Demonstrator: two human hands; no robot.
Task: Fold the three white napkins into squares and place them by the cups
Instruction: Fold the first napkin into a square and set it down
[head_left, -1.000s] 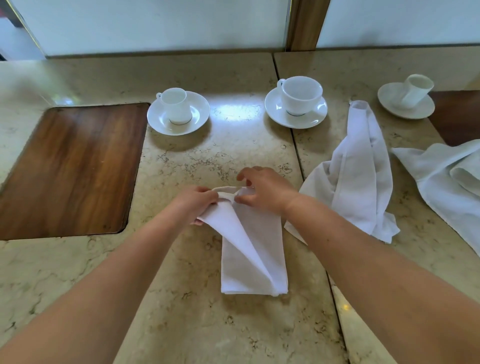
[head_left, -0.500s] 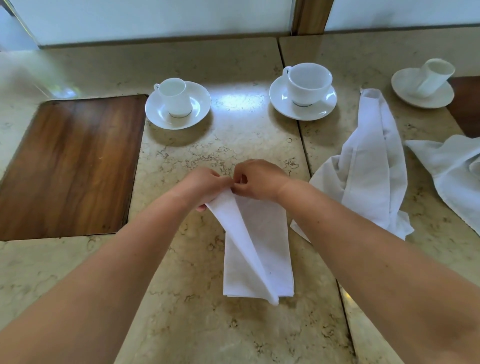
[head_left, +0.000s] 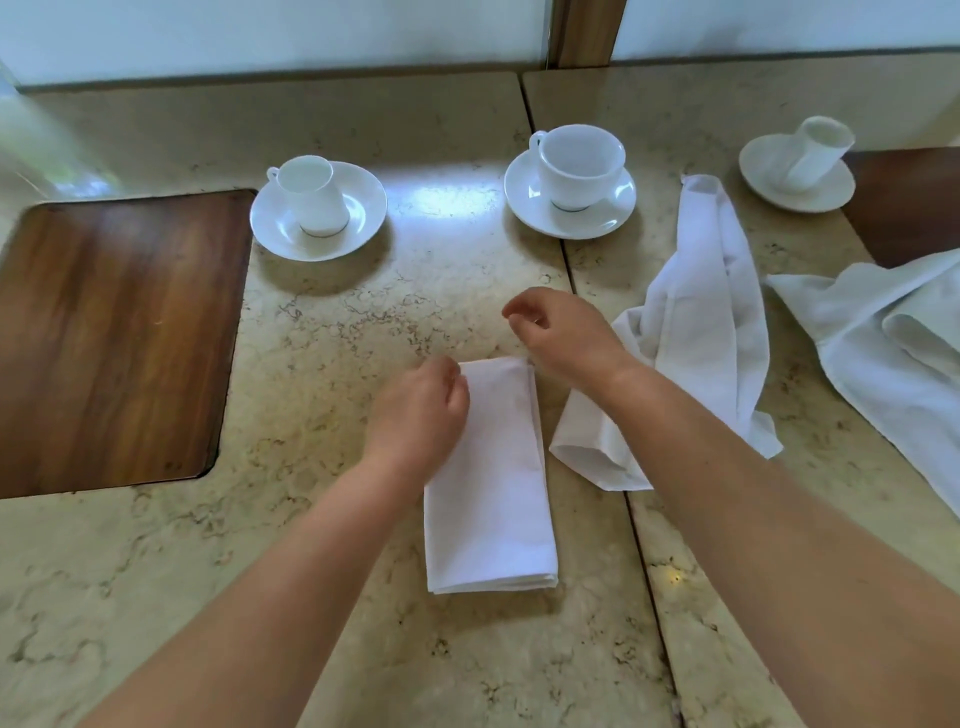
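A folded white napkin (head_left: 491, 483) lies flat as a long rectangle on the counter (head_left: 311, 597). Two crumpled napkins lie to its right, one (head_left: 701, 322) near, one (head_left: 883, 353) at the edge. Three white cups (head_left: 311, 195) (head_left: 579, 166) (head_left: 815, 150) stand on saucers beyond.

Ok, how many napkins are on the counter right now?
3. A folded napkin lies flat in the middle under the left hand; a crumpled napkin lies right of it; another unfolded napkin is at the right edge, partly out of frame.
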